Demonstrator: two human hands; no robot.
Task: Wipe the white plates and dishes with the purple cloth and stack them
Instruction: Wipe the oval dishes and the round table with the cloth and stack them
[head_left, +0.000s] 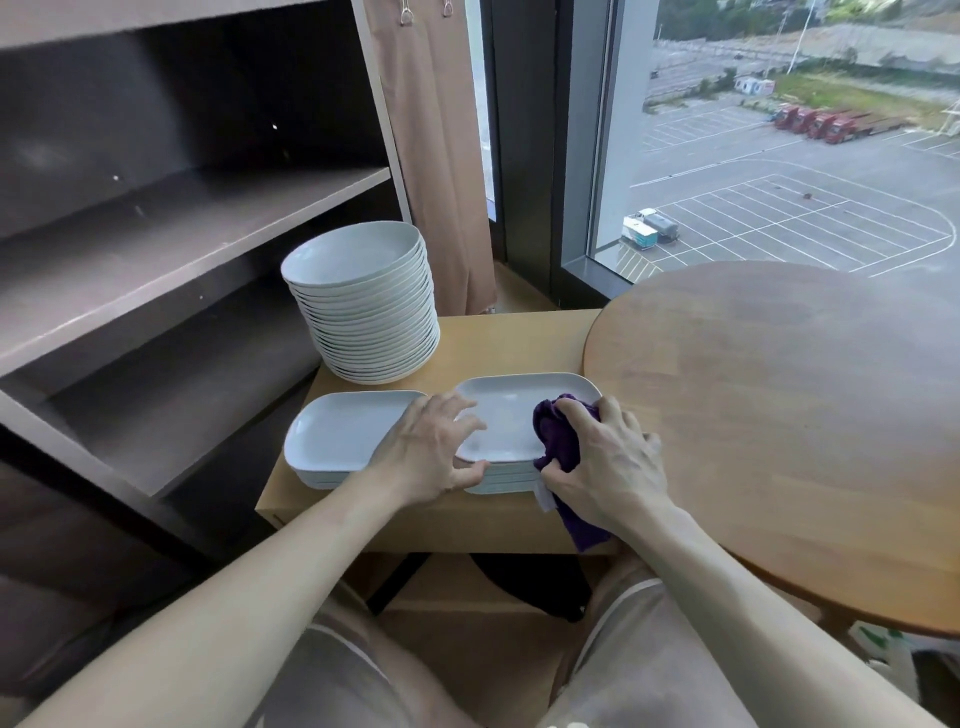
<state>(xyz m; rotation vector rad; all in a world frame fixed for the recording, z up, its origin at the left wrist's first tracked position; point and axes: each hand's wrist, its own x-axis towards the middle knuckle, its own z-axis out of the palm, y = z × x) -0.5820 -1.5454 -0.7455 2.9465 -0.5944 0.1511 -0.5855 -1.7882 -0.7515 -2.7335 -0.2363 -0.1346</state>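
Centre frame: the left hand (431, 447) curls its fingers round the left edge of the dish (504, 415). The right hand (608, 460) has its fingers clenched on the cloth (558, 434), pressed to the dish's right side.

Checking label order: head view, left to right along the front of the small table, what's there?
Shelf unit → left stack of rectangular plates → left hand → top plate of right stack → purple cloth → right hand → round wooden table.

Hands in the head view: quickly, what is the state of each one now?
Left hand: grips the top dish by its rim.
Right hand: grips the purple cloth.
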